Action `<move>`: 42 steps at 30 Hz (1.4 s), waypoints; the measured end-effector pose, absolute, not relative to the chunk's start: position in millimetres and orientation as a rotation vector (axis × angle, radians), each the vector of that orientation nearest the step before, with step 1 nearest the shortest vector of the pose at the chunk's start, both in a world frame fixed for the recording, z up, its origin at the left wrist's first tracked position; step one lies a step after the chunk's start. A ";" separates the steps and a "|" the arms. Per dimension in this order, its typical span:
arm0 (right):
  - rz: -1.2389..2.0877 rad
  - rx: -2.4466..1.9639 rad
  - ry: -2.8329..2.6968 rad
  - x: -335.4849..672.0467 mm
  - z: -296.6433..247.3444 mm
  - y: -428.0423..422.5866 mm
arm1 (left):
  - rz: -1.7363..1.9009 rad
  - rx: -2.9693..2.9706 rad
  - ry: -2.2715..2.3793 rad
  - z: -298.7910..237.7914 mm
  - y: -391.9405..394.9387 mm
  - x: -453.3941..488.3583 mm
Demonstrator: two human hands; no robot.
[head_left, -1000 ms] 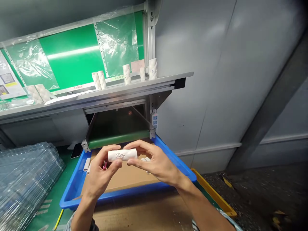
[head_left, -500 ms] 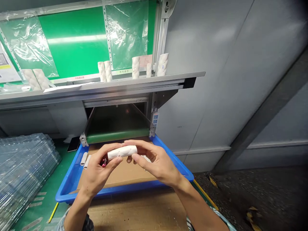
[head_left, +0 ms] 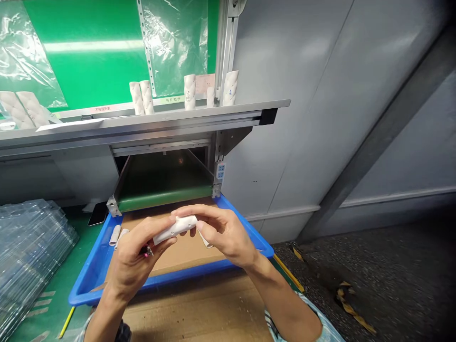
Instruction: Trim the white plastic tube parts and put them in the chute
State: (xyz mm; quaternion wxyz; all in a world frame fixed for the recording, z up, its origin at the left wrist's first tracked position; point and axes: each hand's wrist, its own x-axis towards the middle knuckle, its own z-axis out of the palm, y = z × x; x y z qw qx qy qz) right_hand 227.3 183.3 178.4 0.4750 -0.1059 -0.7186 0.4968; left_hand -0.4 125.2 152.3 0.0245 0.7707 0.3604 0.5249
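A short white tube with a dimpled surface (head_left: 178, 228) is held level with the near part of the blue tray, its left end tilted down. My left hand (head_left: 131, 251) pinches its left end between thumb and fingers. A small pink and metal item (head_left: 146, 251), too hidden to name, sits in the same palm. The fingers of my right hand (head_left: 230, 235) close round the tube's right end. Beneath, the blue tray (head_left: 192, 274) is lined with brown cardboard. White tubes (head_left: 115, 235) lie at its left, and another white tube (head_left: 204, 240) shows partly behind my right hand.
A green conveyor belt (head_left: 166, 187) ends above the tray's far side. Several white tubes (head_left: 190, 92) stand on the metal shelf (head_left: 149, 126). Stacked clear plastic trays (head_left: 32, 247) and a phone (head_left: 97, 214) lie at left. A grey wall (head_left: 285, 118) rises at right.
The tube has been turned in my hands: its written marks no longer show, and its left end has dipped. The view has shifted, so the surroundings appear further left.
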 end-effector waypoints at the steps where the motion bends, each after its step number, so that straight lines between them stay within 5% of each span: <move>1: 1.218 -0.251 -1.757 227.7 178.3 183.6 | 1.624 2.392 1.104 152.4 125.6 -0.4; 25: 1.079 -0.343 -1.795 222.7 178.4 173.9 | 1.697 2.329 1.180 150.6 124.3 2.3; 42: 0.439 -0.422 -1.932 217.3 165.7 175.6 | 1.203 2.809 2.025 169.4 98.8 15.3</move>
